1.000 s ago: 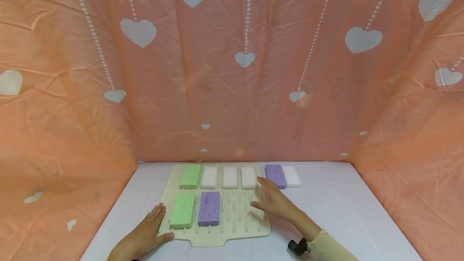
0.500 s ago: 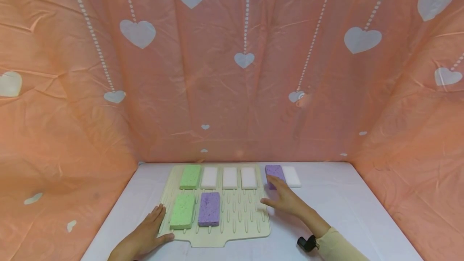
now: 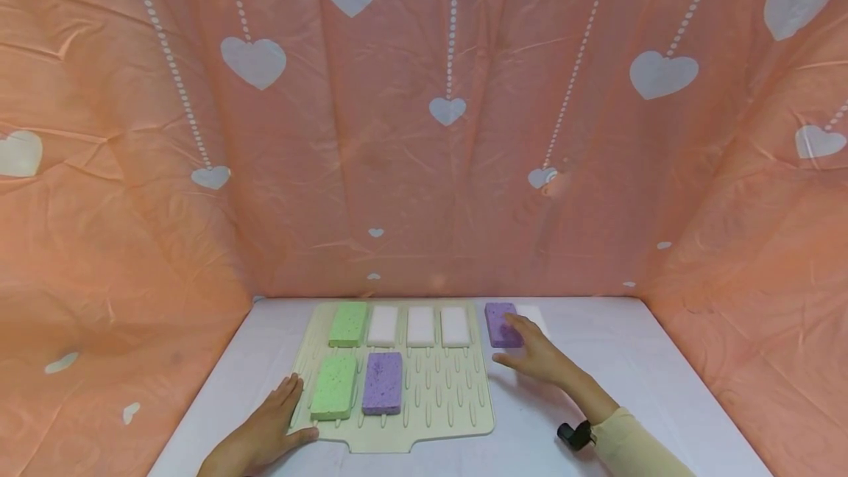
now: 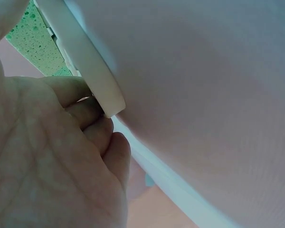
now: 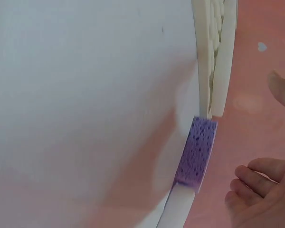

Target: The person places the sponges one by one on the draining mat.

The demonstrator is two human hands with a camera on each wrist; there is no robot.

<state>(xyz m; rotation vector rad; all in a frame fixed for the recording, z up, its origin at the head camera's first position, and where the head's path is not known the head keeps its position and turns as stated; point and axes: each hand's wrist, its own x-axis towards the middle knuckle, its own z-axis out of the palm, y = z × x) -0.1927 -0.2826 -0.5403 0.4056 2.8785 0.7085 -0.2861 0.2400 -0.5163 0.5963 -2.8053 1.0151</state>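
A cream ribbed mat (image 3: 437,418) lies on the table, bearing several sponges. Its back row has a green sponge (image 3: 347,324) and several white blocks (image 3: 420,326); in front lie another green sponge (image 3: 333,389) and a purple sponge (image 3: 382,383). My left hand (image 3: 268,422) touches the mat's left side, thumb near the front edge; the left wrist view shows its fingers against the rim (image 4: 97,71). Beyond the mat's right side, a second purple sponge (image 3: 500,326) adjoins a white block (image 3: 532,315). My right hand (image 3: 539,355) hovers over this pair, holding nothing, thumb apart from fingers.
A white cloth (image 3: 636,389) covers the table. An orange curtain with white hearts (image 3: 424,190) encloses the back and both sides. A small black device (image 3: 575,434) sits at the right wrist, by the sleeve (image 3: 629,444).
My right hand has moved rightward off the mat, to above the outer purple sponge and white block. The left hand and the sponges stay where they were.
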